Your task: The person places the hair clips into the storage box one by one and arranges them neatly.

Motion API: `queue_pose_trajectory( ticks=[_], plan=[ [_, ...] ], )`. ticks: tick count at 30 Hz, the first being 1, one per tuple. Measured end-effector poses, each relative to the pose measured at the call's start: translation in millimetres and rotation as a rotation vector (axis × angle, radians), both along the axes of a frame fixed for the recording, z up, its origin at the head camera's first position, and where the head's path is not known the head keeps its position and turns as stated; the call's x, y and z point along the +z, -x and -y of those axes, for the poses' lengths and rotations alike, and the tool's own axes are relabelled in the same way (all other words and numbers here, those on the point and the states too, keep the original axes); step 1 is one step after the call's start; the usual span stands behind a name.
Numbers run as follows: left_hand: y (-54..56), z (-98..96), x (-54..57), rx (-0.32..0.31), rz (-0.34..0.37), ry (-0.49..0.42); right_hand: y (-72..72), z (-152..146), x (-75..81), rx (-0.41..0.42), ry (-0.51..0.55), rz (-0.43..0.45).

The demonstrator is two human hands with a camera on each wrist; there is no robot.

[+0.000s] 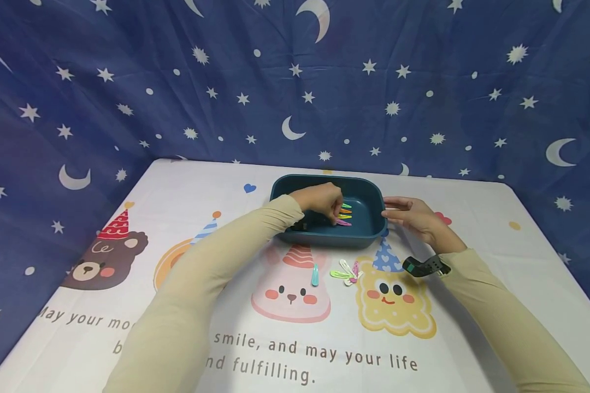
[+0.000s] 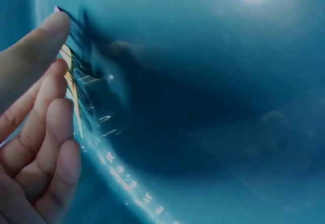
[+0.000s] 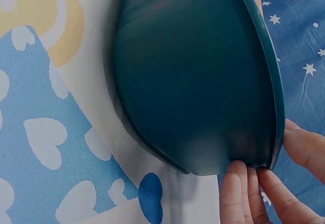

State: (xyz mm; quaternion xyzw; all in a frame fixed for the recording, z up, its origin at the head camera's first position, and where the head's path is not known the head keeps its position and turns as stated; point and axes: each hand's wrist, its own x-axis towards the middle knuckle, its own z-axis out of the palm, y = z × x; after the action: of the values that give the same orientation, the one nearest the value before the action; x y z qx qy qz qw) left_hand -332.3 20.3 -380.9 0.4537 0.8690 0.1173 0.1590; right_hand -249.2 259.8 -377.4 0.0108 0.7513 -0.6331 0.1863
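A dark teal plastic basin (image 1: pixel 331 240) stands on the table. My left hand (image 1: pixel 322 199) reaches down into it, pinching a pink snap hair clip (image 1: pixel 343 222) between thumb and fingertips. Beside that clip, a yellow clip (image 1: pixel 343 216), an orange clip (image 1: pixel 346 210) and a green clip (image 1: pixel 346 206) are lined up in a row, partly hidden by the fingers. At the basin's right end my right hand (image 1: pixel 415 218) holds the rim, its fingers (image 3: pixel 233 191) against the outer wall and the thumb at the edge.
In front of the basin lies a loose pile of white, green and pink hair clips (image 1: pixel 346 274), with a teal clip (image 1: pixel 315 275) apart to its left. A white tablecloth (image 1: pixel 496 229) with cartoon prints covers the table. Behind hangs a blue star-patterned curtain (image 1: pixel 344 82).
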Motion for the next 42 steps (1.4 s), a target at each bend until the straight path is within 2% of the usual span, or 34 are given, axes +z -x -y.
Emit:
queue_pose_trajectory(
  ticks=[6,20,24,25,28,31,33,38,42],
  plan=[
    [1.0,1.4,-3.0,-0.004,-0.017,0.028,0.2,-1.5,-1.9,0.005,0.019,-0.011],
    [0.4,1.9,-4.0,-0.009,-0.002,0.030,0.0,-0.5,-0.8,0.003,0.006,0.001],
    [0.7,0.8,-5.1,-0.011,-0.002,0.033,1.3,-3.7,-5.4,0.027,0.032,-0.037],
    [0.8,0.8,-5.2,-0.013,-0.002,0.034,1.5,-4.9,-6.8,0.034,0.072,-0.046],
    [0.8,1.5,-4.0,-0.016,-0.005,0.027,1.3,-7.3,-9.5,0.055,0.097,-0.081],
    [1.1,2.7,-1.3,-0.023,-0.003,0.011,1.4,-6.9,-9.3,0.039,0.084,-0.068],
    [1.5,3.8,0.3,-0.026,0.003,0.001,1.5,-5.6,-8.2,0.022,0.039,-0.055],
    [3.0,7.8,2.7,-0.027,0.035,-0.006,0.9,-1.3,-3.7,0.006,0.032,-0.025],
    [2.1,12.1,8.7,-0.015,0.070,-0.024,1.6,-1.9,-3.6,0.011,0.030,-0.018]
  ],
)
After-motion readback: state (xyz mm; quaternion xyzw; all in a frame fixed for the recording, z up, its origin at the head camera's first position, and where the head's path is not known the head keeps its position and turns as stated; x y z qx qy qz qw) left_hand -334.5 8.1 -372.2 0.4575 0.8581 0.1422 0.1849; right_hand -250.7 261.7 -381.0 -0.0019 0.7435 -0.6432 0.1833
